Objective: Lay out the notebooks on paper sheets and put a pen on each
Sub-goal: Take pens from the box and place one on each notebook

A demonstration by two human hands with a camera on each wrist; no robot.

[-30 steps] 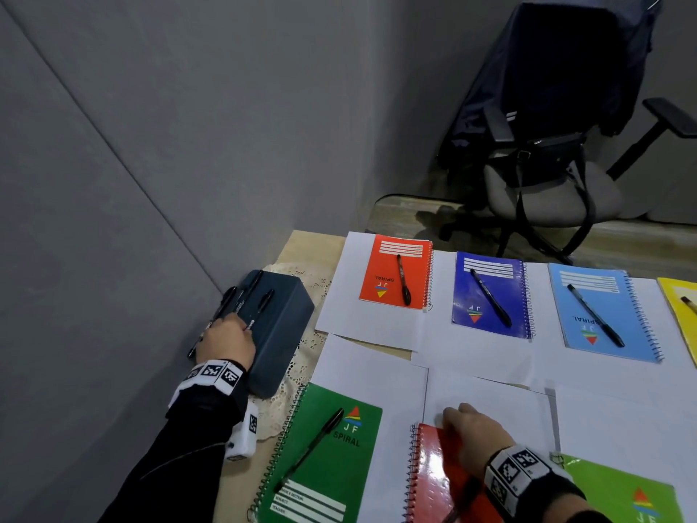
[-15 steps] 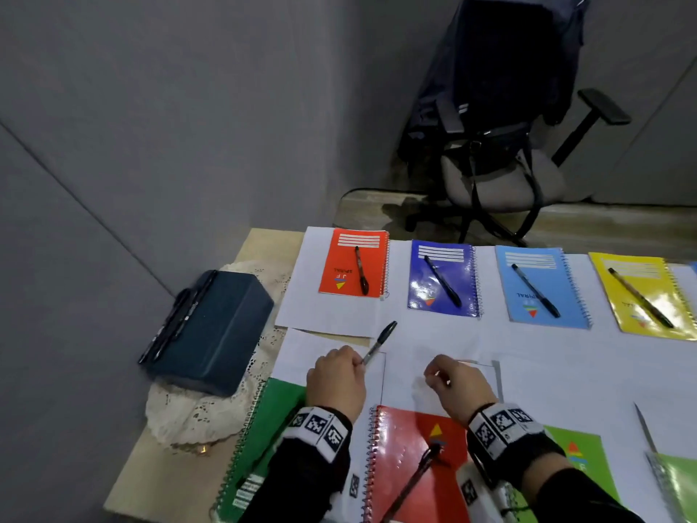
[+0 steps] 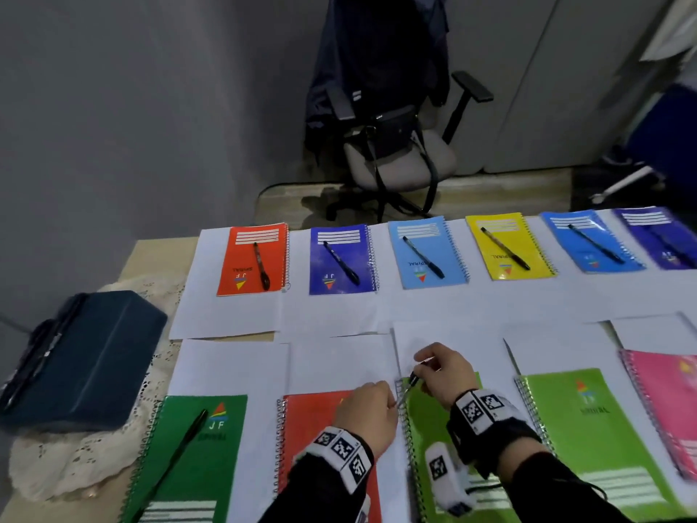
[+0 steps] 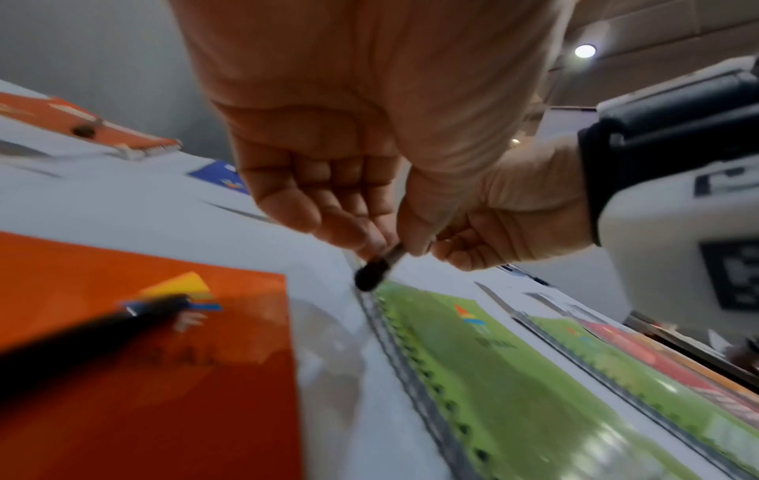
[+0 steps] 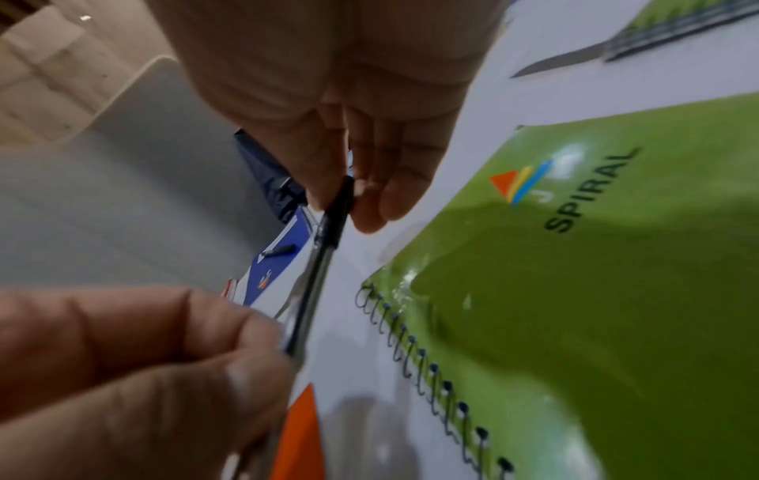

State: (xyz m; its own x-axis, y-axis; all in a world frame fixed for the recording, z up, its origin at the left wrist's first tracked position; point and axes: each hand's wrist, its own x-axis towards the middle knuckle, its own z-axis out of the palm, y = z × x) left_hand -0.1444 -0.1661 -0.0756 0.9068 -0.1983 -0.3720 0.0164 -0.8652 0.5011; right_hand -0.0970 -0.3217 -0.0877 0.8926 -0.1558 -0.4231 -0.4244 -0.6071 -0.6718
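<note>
1. At the lower centre of the head view, both hands hold one black pen [image 3: 409, 385] over the spiral edge of a lime-green notebook [image 3: 433, 420]. The left hand [image 3: 364, 411] pinches its lower end; the fingers [image 5: 324, 182] of the right hand [image 3: 443, 369] pinch the capped upper end.

2. The step in hand looks like a hand-over (left to right), so that the pen can go onto the lime-green notebook, which lies on its paper sheet [image 3: 449, 341] and bears no pen yet.

3. The next move probably calls for the left hand to let go and the right to lay the pen flat on the cover, clear of the wire spiral so it does not roll off.

4. Along the top row, six notebooks each carry a pen. In the bottom row, the dark green notebook [image 3: 196, 458] has a pen; the left wrist view shows one on the red notebook [image 4: 143, 373] too.

5. At the left edge of the head view, a dark blue box [image 3: 83, 360] sits on a lace doily on the table [image 3: 151, 254], with dark pens lying along its top; I cannot tell whether anything is inside.
</note>
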